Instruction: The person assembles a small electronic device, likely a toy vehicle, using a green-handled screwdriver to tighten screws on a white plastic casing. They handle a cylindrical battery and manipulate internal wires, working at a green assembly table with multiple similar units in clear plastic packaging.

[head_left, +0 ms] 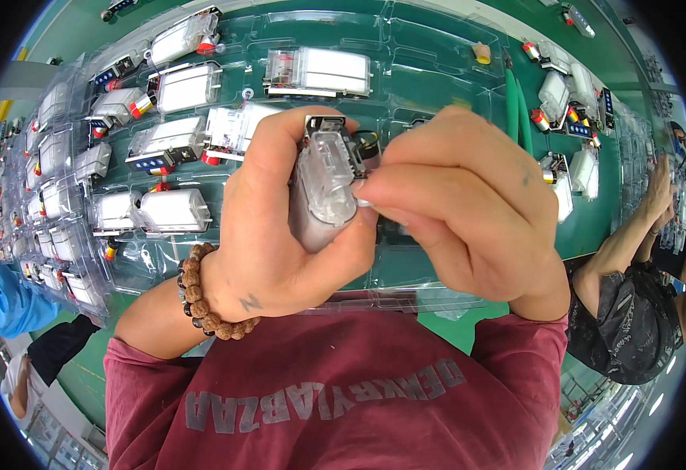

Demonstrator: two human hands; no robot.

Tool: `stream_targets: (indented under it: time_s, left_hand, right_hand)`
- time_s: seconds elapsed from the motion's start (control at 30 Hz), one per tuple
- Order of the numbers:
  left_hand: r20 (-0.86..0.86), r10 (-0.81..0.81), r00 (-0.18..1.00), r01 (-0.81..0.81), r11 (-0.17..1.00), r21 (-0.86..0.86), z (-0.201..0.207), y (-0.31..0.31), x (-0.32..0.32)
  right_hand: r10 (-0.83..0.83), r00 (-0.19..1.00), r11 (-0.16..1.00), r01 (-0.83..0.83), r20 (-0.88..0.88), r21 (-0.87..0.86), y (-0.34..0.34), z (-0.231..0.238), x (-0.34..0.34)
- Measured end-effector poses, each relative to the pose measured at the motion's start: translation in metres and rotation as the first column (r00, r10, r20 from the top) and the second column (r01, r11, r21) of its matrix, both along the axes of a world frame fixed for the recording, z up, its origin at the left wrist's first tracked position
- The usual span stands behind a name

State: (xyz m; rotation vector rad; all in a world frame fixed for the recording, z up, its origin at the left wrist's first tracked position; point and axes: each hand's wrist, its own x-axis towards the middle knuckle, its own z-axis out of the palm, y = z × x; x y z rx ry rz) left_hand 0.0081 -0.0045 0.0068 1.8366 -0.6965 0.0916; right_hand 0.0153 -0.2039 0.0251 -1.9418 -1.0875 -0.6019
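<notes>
Upright in front of my chest is a small device assembly [329,176] with a clear plastic end, a white body and a dark circuit board along its top edge. My left hand [268,227] is wrapped round it, thumb on the near side. My right hand [476,196] is closed in a pinch, with thumb and forefinger against the assembly's right side. Whatever small piece lies between those fingertips is too hidden to name. A dark round part [368,145] with wires shows just above the pinch.
Below my hands a clear plastic tray [429,78] lies on the green table, holding similar white assemblies [331,72]. Stacked trays [53,157] stand at the left. Green straps [517,110] and more assemblies [566,94] lie to the right. Other people sit at both sides, one arm [625,235] at right.
</notes>
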Motion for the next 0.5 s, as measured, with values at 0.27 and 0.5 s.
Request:
stream_targets:
  time_s: [0.27, 0.5]
  left_hand:
    - [0.023, 0.059, 0.998, -0.059, 0.998, 0.009, -0.003, -0.001, -0.001]
    - [-0.29, 0.022, 0.957, -0.043, 0.997, -0.066, 0.003, 0.0, -0.008]
  right_hand:
    - [-0.015, 0.999, 0.996, 0.018, -0.03, 0.083, 0.008, -0.007, -0.004]
    - [0.058, 0.997, 0.998, -0.059, 0.052, 0.003, 0.004, -0.009, 0.007]
